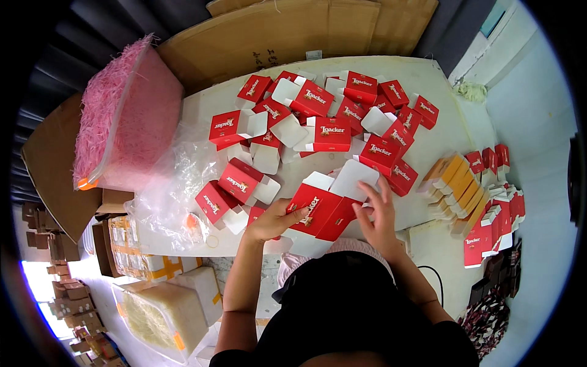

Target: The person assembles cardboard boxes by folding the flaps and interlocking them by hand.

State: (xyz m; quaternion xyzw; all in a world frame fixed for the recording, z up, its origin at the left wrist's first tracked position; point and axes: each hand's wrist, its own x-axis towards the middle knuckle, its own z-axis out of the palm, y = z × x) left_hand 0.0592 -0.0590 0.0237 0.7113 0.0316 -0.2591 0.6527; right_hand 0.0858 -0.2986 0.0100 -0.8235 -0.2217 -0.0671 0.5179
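Note:
In front of me a red cardboard box (330, 219) is held at a tilt, with its white end flaps unfolded at the top and bottom. My left hand (271, 221) grips its left side, the thumb lying across the red front face. At the upper right, the bent fingers of my right hand (380, 219) take hold of the box by the edge of its large white flap (353, 177). Beyond my hands lie several more red boxes (332, 134), many with white flaps standing out. One box (239, 181) rests just past my left hand.
At the left a clear plastic bin (143, 122) brims with pink shredded paper (110, 98), next to crumpled clear plastic (177, 183). Stacked yellow cartons (458, 189) and flattened red boxes (489, 235) are at the right. Cardboard sheets (269, 37) line the table's (202, 110) back.

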